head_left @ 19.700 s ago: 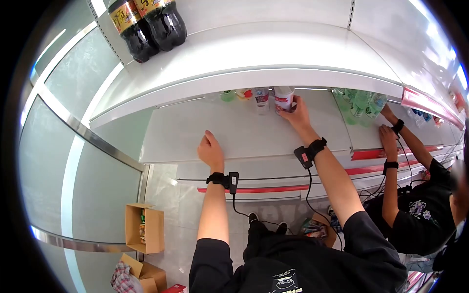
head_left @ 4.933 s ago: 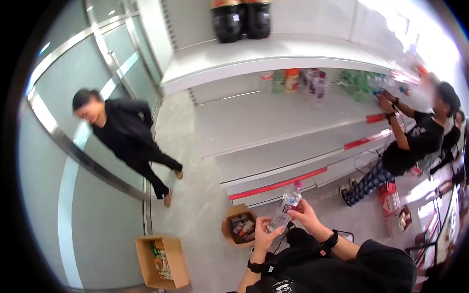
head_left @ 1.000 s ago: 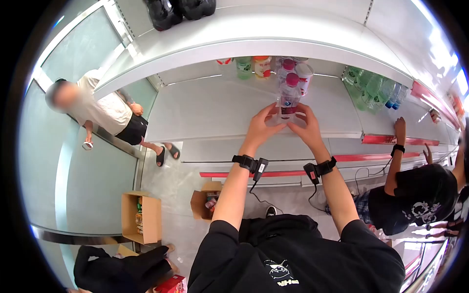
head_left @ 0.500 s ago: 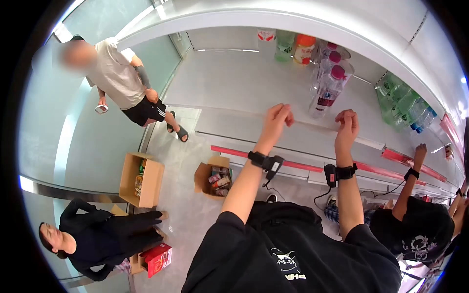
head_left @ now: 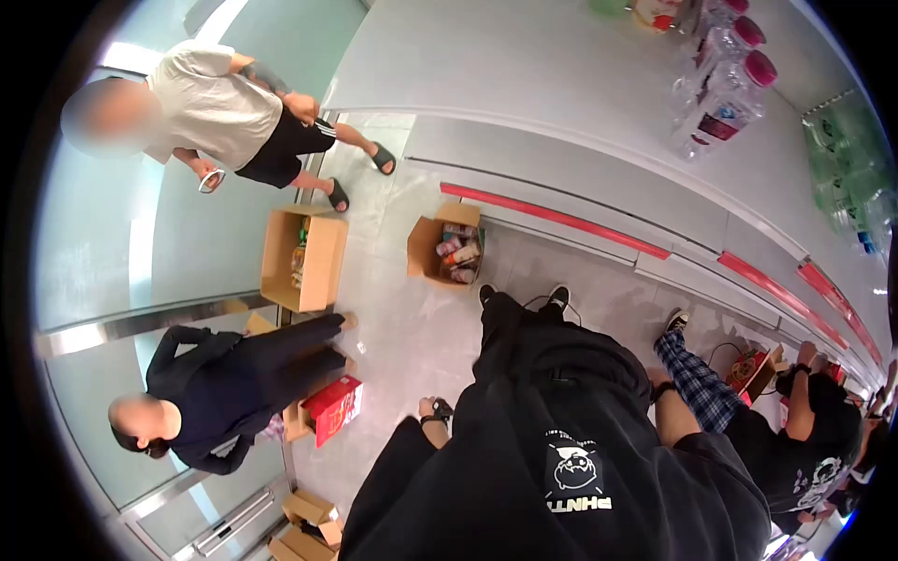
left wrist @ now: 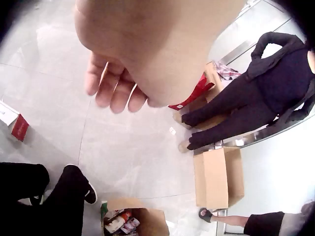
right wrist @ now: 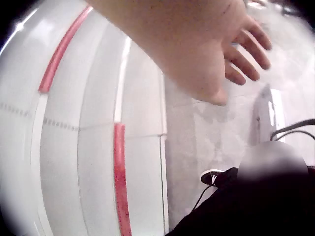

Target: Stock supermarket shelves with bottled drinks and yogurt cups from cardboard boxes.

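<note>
My left hand [left wrist: 128,64] hangs low over the floor in the left wrist view, its fingers loosely bent and holding nothing. In the right wrist view my right hand [right wrist: 216,59] has its fingers spread apart, also with nothing in them, beside the shelf front. Clear plastic bottles [head_left: 725,112] with pink caps stand upright in a row on the shelf [head_left: 524,84], at the upper right of the head view. Behind them sits an orange-labelled bottle [head_left: 658,13], partly cut off by the frame. My body and sleeves mostly hide both hands in the head view.
An open carton [head_left: 426,248] of packaged goods stands on the floor by the shelf base. Another carton [head_left: 323,266] is farther left, near a person in black slippers [head_left: 339,194]. A person in dark clothes [head_left: 220,393] stands at left, another [head_left: 795,439] at right. Green bottles [head_left: 842,168] fill the neighbouring shelf.
Both hands held a clear pink-capped bottle, set it at the front of the row, then let go. They have dropped to my sides, and the head view has swung left and down.
</note>
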A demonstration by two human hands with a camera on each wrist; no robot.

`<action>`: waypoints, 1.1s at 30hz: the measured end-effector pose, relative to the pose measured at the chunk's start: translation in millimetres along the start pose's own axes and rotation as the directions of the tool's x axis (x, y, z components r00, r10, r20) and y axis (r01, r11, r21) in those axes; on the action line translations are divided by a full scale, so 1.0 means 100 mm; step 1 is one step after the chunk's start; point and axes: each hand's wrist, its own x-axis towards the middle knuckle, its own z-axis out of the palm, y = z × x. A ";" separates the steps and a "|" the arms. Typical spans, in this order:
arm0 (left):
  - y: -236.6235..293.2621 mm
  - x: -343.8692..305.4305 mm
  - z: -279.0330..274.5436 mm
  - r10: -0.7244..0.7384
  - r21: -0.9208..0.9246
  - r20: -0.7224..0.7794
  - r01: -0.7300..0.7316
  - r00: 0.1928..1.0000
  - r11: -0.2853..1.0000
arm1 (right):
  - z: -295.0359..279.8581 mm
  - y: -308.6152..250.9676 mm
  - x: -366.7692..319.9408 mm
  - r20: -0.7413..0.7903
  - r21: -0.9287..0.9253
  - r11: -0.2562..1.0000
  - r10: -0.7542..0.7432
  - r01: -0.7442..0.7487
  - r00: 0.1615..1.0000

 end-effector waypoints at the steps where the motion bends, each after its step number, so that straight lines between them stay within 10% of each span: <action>1: -0.02 -0.12 0.01 -0.037 -0.271 0.060 0.052 0.998 0.961 | 0.44 0.15 -0.10 -0.179 -0.022 0.973 -0.231 0.231 0.956; 3: -0.18 0.42 -0.11 -0.079 -0.317 0.065 0.095 0.995 0.944 | 0.32 -0.43 -0.57 -0.133 0.846 0.531 0.287 -0.043 0.949; 6: -0.13 0.70 -0.08 0.069 -0.151 0.224 -0.036 0.972 0.988 | 0.22 -0.58 -0.73 -0.185 0.525 0.851 0.122 -0.007 0.975; 8: 0.20 0.51 0.23 0.109 0.100 0.237 -0.136 0.965 0.986 | 0.33 -0.23 -0.25 -0.309 0.093 0.943 -0.278 0.320 0.910; 9: 0.40 0.39 0.47 0.129 0.178 0.273 -0.181 0.953 0.967 | 0.58 0.06 0.26 -0.332 0.415 0.841 -0.216 0.348 0.918; 10: 0.61 0.20 0.70 0.192 0.246 0.360 -0.292 0.913 0.924 | 0.32 0.09 0.49 -0.316 -0.132 0.837 -0.543 0.530 0.778; 11: 0.83 0.02 0.94 0.247 0.310 0.433 -0.401 0.867 0.862 | -0.04 -0.24 0.51 -0.361 -0.112 0.909 -0.414 0.402 0.835; 13: 1.24 -0.34 1.37 0.399 0.364 0.552 -0.642 0.732 0.675 | -0.40 -0.55 1.02 -0.268 0.888 0.420 0.147 0.185 0.952; 16: 1.64 -0.77 1.74 0.510 0.261 0.693 -0.837 0.509 0.481 | -1.25 -1.36 1.11 -0.470 0.820 0.408 0.082 0.400 0.879; 20: 1.85 -0.86 1.83 0.482 0.243 0.728 -0.841 0.487 0.484 | -1.87 -2.47 0.47 -0.588 0.737 0.422 0.014 0.529 0.809; 23: 1.80 -0.41 1.59 0.323 0.338 0.736 -0.736 0.596 0.586 | -1.62 -2.56 0.63 -0.520 0.717 0.521 -0.043 0.463 0.853; 25: 1.63 0.11 1.23 0.036 0.052 0.713 -0.104 0.701 0.993 | -1.23 -2.47 0.73 -0.393 0.818 0.469 0.034 0.333 0.919; 27: 1.40 0.64 0.83 -0.030 -0.305 0.499 0.207 0.866 0.930 | -0.72 -2.25 0.84 -0.274 0.922 0.328 0.172 0.207 0.946; 31: 1.16 1.14 0.05 -0.119 -0.369 0.246 0.207 0.962 0.906 | -0.04 -1.93 0.63 0.082 0.990 0.082 0.300 -0.111 0.950; 33: 1.18 1.29 -0.21 -0.165 -0.322 0.323 0.272 0.932 0.907 | 0.00 -2.16 0.46 0.055 0.957 0.243 0.379 -0.156 0.924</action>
